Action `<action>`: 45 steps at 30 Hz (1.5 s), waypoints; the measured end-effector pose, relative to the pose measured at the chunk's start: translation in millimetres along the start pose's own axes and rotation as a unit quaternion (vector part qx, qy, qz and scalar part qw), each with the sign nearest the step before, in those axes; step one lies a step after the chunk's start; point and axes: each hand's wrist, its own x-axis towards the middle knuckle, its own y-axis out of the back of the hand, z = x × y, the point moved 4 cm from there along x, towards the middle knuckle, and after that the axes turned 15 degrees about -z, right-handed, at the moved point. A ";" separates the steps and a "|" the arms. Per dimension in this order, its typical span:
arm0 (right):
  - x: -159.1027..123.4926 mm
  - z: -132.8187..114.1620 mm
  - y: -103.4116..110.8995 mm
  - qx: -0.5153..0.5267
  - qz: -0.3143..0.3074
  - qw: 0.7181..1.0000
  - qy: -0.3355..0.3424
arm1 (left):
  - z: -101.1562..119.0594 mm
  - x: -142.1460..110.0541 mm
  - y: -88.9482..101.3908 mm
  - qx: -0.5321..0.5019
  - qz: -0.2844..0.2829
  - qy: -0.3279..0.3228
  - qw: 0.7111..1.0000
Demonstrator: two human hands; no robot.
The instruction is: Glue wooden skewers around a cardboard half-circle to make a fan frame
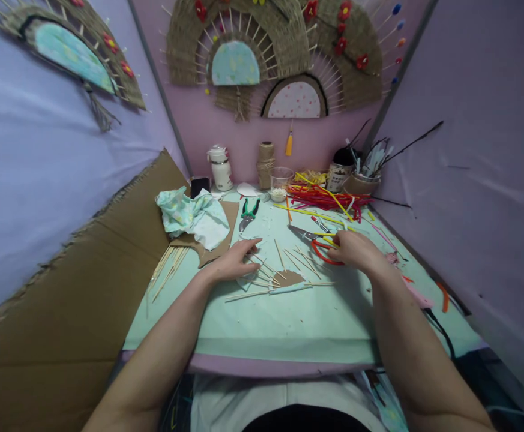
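Near the middle of the pale green tabletop (289, 330), a small cardboard piece (289, 278) lies with thin sticks (268, 266) fanned around it; the left hand (234, 262) spreads its fingers over the outer ends on its side, apparently grasping nothing; the right hand (355, 248) is at the orange handles of the scissors (307, 234), though whether its fingers have closed around them cannot be told; a brush of the left palm could skew the fan, and scissors dragged low might catch the sticks or nearby yellow stems (309, 212).

Upper-left woven fan (75, 54) partly beyond top edge, grip of right hand (356, 248) unclear.
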 end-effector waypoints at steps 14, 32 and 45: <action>87.6 -53.4 71.8 -0.239 0.014 0.926 0.292 | -6.3 -15.0 -2.1 -0.002 0.010 0.046 0.999; 181.0 -101.0 66.0 -0.287 -0.020 0.848 0.446 | 0.5 -32.7 -11.8 -0.014 0.014 0.037 0.999; 153.0 -136.1 68.4 -0.268 -0.032 0.836 0.477 | -0.9 -35.2 -4.7 -0.020 0.086 0.033 0.996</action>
